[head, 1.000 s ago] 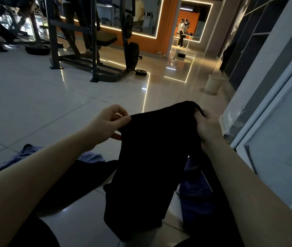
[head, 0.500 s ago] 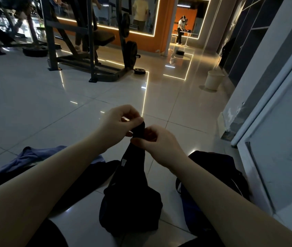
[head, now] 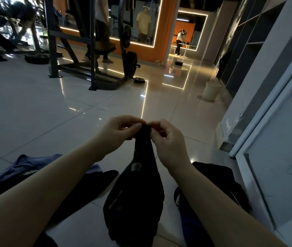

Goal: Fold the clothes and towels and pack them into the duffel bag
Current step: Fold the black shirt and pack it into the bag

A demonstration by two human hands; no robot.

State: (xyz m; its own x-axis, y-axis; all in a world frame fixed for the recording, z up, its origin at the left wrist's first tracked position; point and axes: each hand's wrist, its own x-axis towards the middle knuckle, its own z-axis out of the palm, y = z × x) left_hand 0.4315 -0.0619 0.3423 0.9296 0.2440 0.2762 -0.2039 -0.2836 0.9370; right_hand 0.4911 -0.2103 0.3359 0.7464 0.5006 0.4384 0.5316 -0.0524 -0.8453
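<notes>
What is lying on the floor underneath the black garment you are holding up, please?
Pale floor tile shows beside the black garment, and the duffel bag lies to its right. Whatever is directly beneath its bunched lower end is covered.

hands together, black garment now bunched

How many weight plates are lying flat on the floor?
2 that I can make out: a large plate at far left, and a small plate by the rack's near foot. Others may be hidden.
</notes>
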